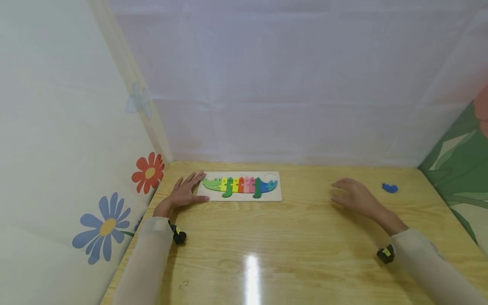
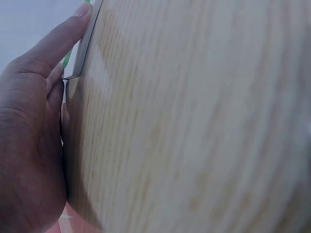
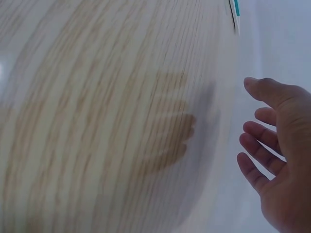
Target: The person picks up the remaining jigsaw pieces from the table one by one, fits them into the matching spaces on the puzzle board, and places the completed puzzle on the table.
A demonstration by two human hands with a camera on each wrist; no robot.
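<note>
A pale puzzle board (image 1: 239, 198) with a crocodile of colored pieces (image 1: 240, 185) lies flat near the table's back edge. At its right end, a round outline shows above the blue tail piece (image 1: 272, 185). My left hand (image 1: 184, 195) rests on the board's left end, thumb and fingers spread and mostly straight. In the left wrist view, the thumb (image 2: 60, 39) lies along the board's edge. Right of the board, my right hand (image 1: 354, 196) hovers over the table with loosely bent, separated fingers, holding nothing. A small blue puzzle piece (image 1: 390, 187) lies to the right of that hand.
The wood-grain table (image 1: 289, 245) meets a white sheet (image 1: 267, 84) at the back. A flower-patterned panel (image 1: 57, 169) stands at the left, a green leafy one (image 1: 457, 169) at the right. Dark cameras sit on both wrists.
</note>
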